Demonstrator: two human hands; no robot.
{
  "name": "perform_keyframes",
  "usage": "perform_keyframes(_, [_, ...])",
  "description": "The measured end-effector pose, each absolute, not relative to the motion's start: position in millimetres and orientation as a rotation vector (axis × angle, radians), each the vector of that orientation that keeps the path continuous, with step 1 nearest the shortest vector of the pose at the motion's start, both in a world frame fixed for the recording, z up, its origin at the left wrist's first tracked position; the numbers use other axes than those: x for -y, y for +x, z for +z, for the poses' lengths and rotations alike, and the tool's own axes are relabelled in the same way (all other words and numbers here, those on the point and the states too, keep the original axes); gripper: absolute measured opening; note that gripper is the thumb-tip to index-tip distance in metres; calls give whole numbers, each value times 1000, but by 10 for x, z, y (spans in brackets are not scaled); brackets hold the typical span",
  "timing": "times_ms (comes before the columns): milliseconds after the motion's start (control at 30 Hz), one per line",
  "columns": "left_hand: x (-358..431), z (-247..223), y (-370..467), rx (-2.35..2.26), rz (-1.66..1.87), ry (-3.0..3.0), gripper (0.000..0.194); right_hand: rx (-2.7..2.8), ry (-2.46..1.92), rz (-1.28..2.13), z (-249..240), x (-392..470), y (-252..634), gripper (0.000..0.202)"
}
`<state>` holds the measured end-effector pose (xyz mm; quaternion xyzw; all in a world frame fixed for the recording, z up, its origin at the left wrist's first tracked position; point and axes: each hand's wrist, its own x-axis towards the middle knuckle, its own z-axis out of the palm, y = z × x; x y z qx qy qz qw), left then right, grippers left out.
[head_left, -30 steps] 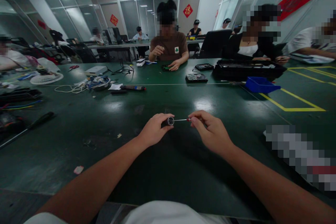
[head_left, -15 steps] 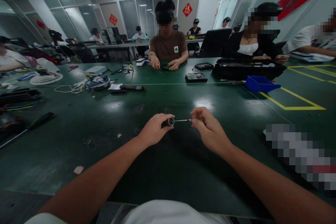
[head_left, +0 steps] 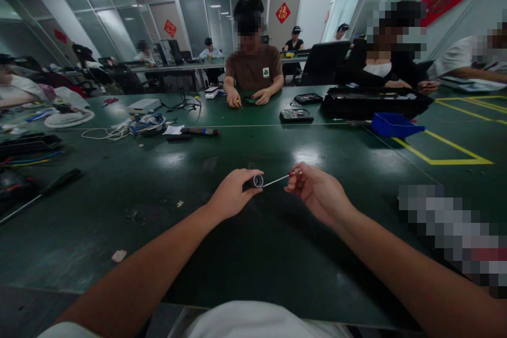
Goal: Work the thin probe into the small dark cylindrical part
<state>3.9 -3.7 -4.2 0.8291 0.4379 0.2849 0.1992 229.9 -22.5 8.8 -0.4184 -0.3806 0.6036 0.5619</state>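
Note:
Between the thumb and fingers of my left hand is a dark cylindrical part with a round, ringed end facing me. My right hand grips a thin screwdriver by its red and clear handle. The metal shaft slants down to the left, and its tip is at the lower right edge of the cylinder's end. Whether the tip touches the part cannot be made out. Both hands are held above the green table.
A large screwdriver lies at the left. A dark tool, an opened device and a blue bin are farther back. A pixelated object lies at right. A person works opposite.
The screwdriver has tilted, with its handle end higher and its tip lower at the cylinder's edge. My right hand has turned and its fingers have shifted on the handle.

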Motion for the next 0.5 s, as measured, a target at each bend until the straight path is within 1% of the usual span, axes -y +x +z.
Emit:
perform_keyframes(67, [35, -48, 37, -1219, 786, 2327, 39, 899, -977, 1407, 84, 231, 2296, 32])
perform_keyframes(200, [32, -55, 35, -1220, 783, 2326, 40, 1078, -999, 1110, 98, 288, 2260, 28])
perform_keyframes(300, [34, -45, 40, -1220, 789, 2322, 40, 1209, -1033, 964, 92, 309, 2251, 26])
perform_keyframes(500, [50, -10, 52, -1222, 778, 2307, 39, 1323, -1062, 891, 72, 307, 2264, 24])
